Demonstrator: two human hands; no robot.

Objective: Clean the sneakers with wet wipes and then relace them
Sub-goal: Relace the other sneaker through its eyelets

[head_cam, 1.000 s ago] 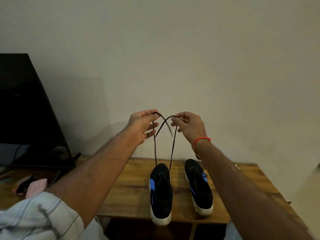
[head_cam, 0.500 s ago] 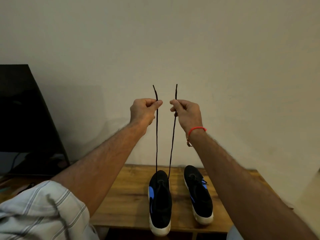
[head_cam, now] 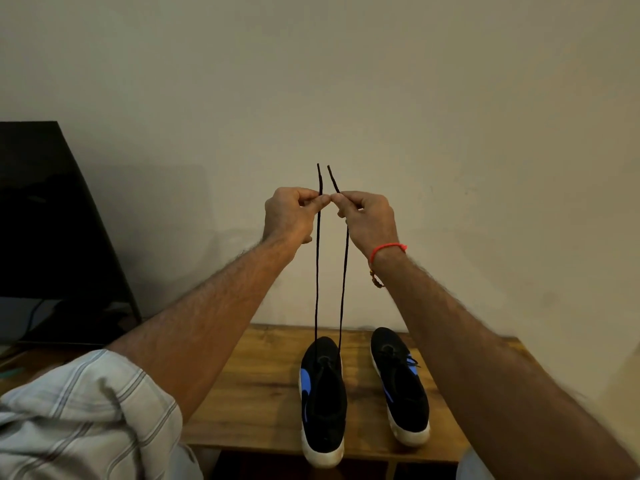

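Head view shows the two hands closer together than half a second ago, their fingertips now almost touching, and the lace ends above them lean toward each other rather than standing apart; a second ago those ends drooped over and crossed. Left hand (head_cam: 289, 216) pinches one strand of the black shoelace (head_cam: 317, 271) between thumb and curled fingers; right hand (head_cam: 369, 220) pinches the other strand the same way; both strands run taut and nearly parallel down to the left sneaker (head_cam: 323, 403); short stiff tips stick up past the fingers. That sneaker stands on the wooden tabletop (head_cam: 263, 379) with its white toe at the near edge, perhaps slightly over it, though the angle makes that hard to judge; the laces enter near its throat, and the rest of its upper looks unlaced. Right sneaker (head_cam: 401, 386) sits just beside it, apart from it, its lace lying in a loose tangle near the throat. Both sneakers have black knit-looking uppers, blue side marks and thick rounded white soles; the tabletop is warm brown with visible grain. A red thread bracelet (head_cam: 388, 249) circles the right wrist; a pale striped sleeve (head_cam: 79, 417) covers the left upper arm; a dark flat screen (head_cam: 52, 216) stands at the left against the plain matte wall (head_cam: 450, 98).
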